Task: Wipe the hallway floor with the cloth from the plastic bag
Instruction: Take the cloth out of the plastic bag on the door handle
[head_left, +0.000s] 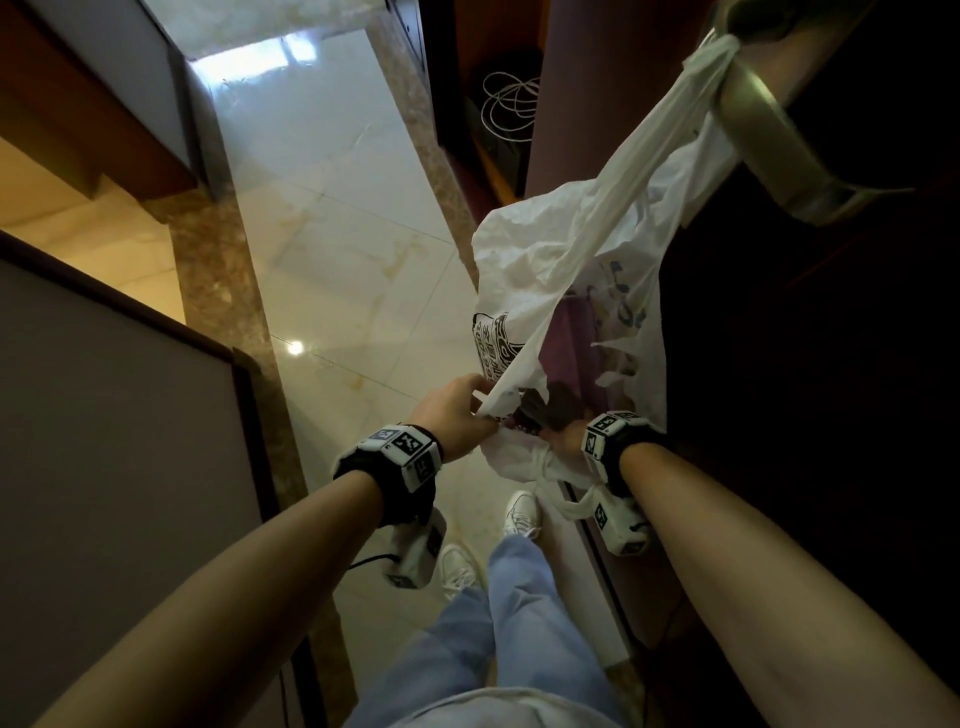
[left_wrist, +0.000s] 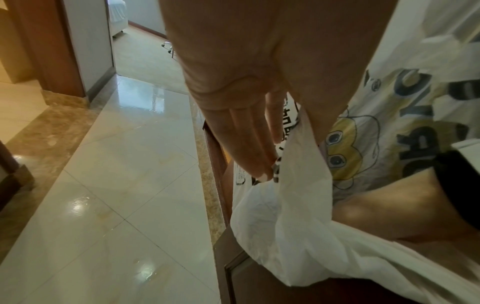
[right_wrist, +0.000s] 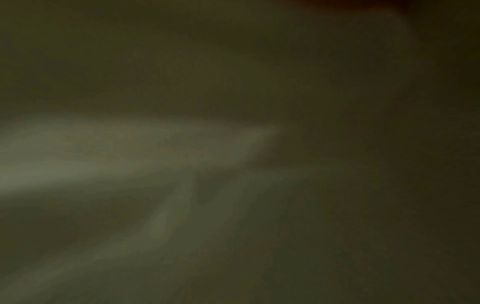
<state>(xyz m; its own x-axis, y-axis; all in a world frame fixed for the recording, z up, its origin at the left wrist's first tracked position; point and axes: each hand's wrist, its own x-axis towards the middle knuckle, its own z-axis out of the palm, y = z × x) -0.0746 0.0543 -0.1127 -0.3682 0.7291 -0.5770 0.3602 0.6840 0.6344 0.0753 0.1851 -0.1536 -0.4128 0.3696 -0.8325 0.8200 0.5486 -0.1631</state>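
A white printed plastic bag (head_left: 524, 270) hangs by one strap from a metal door handle (head_left: 763, 130). Purple cloth (head_left: 571, 332) shows inside its open mouth. My left hand (head_left: 457, 410) pinches the bag's near edge and holds the mouth open; the left wrist view shows the fingers (left_wrist: 249, 144) on the plastic bag (left_wrist: 298, 185). My right hand (head_left: 563, 434) reaches down into the bag, its fingers hidden among plastic and dark folds. The right wrist view is dark and blurred. The glossy pale tiled hallway floor (head_left: 332, 218) stretches ahead to the left.
A dark wooden door (head_left: 805, 415) fills the right side. Coiled white cable (head_left: 509, 104) lies behind the door frame. A wall and door frame (head_left: 130, 415) stand at left, with a marble border strip along the floor. My white shoes (head_left: 519, 514) stand below the bag.
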